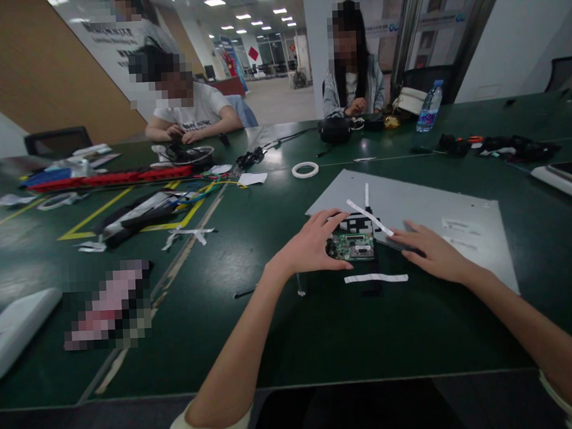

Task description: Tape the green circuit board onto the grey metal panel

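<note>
My left hand (313, 243) grips a green circuit board (356, 246) from its left side, fingers along the far edge and thumb at the near edge. Black parts lie just behind the board. A white strip (369, 217), perhaps tape, slants over the board's far right corner, and my right hand (427, 249) has its lower end at the fingertips. Under that hand lies a flat grey panel (481, 231). Another white strip (376, 278) rests on the green table in front of the board, and a third strip (367, 195) lies on the panel.
A white tape roll (305, 170) lies behind the board. Two people sit across the green table (291, 341). A water bottle (430, 107) stands at the far right. To the left are a phone (110, 303), a white case (21, 333), cables and a red strip (114, 178).
</note>
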{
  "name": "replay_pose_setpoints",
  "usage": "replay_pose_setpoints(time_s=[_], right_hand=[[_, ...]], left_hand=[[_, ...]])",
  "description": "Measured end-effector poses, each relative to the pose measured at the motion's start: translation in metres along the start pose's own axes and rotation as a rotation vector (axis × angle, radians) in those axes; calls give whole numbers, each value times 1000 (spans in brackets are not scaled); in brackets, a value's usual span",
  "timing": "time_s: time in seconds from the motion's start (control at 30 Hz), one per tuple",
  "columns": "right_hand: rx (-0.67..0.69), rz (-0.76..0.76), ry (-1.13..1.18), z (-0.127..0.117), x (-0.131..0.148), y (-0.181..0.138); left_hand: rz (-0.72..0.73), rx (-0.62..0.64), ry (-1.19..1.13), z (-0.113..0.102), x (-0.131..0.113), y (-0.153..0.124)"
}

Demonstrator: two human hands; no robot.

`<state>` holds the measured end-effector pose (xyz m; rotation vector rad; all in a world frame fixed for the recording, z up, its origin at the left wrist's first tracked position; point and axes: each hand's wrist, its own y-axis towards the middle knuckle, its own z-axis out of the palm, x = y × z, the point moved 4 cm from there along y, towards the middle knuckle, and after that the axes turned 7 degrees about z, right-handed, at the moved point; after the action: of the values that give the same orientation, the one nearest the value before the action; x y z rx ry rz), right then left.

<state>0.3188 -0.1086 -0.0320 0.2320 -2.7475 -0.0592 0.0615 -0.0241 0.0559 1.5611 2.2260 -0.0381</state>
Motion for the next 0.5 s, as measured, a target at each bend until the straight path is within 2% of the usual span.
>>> replay_pose_setpoints(time_s=[0.23,0.5], right_hand=[[150,-144,274,-3,34,-2],[315,-318,339,-5,71,-16]], left_hand=[[-39,-4,11,3,3,0],[-41,-86,39,-14,9,-3]])
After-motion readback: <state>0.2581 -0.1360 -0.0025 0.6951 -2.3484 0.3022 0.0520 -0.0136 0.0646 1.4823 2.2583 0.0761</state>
